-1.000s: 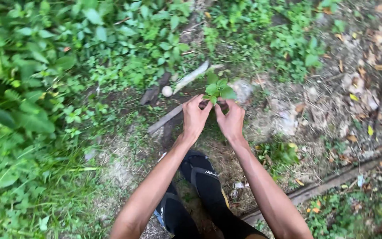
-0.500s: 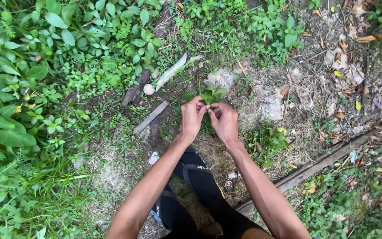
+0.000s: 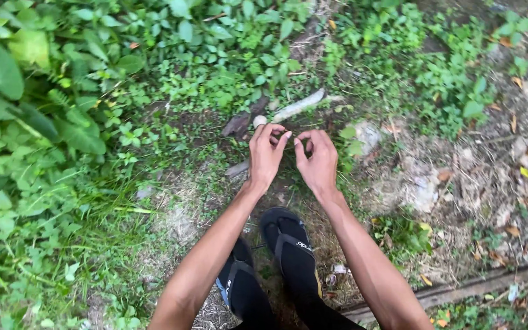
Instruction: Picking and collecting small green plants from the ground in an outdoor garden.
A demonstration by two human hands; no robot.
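We stretch both bare arms forward, our left hand [image 3: 266, 154] and right hand [image 3: 318, 161] close together, backs up, fingers curled inward with their tips nearly meeting.

The scene is viewed from a single head-worn camera, aimed steeply down at weedy ground [image 3: 172, 220], at arm's-length range.

Bare arms, black strapped sandals [image 3: 288, 241]
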